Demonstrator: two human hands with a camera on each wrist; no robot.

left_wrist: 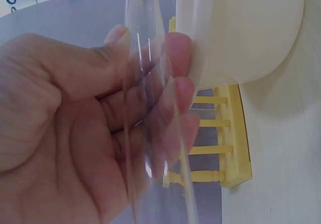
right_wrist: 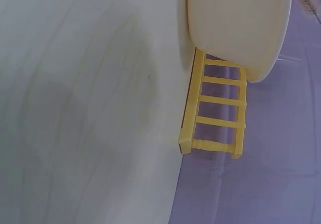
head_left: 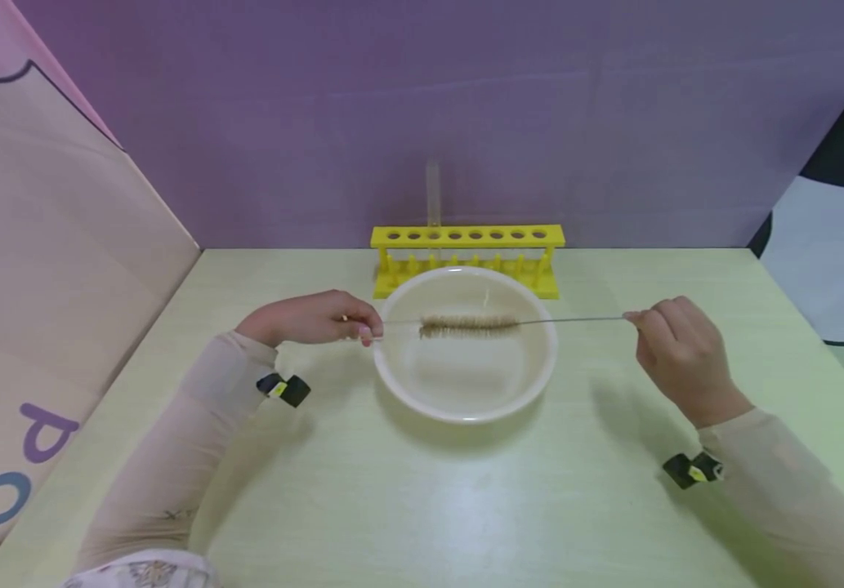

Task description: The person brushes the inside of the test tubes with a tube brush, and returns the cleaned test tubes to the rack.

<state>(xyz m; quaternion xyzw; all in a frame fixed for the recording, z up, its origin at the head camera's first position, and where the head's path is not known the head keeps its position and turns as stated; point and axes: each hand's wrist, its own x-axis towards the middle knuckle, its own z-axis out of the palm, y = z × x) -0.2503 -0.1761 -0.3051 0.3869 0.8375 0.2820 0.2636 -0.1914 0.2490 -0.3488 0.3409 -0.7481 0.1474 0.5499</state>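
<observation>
My left hand (head_left: 311,318) holds a clear glass test tube (left_wrist: 150,148) between thumb and fingers, level at the left rim of a white basin (head_left: 466,420). On the right, my right hand (head_left: 686,347) pinches the thin wire handle of a test tube brush (head_left: 469,327). Its tan bristles lie level above the basin, in line with the tube. In the left wrist view bristles show at the tube's far end; how far they sit inside it I cannot tell. The right wrist view shows part of the bristles (right_wrist: 307,2) but not the hand.
Behind the basin stands a yellow test tube rack (head_left: 466,237), with another clear tube (head_left: 433,192) upright in it. The pale table (head_left: 422,506) meets a purple backdrop (head_left: 282,147) at the back. Printed panels (head_left: 39,245) flank the table.
</observation>
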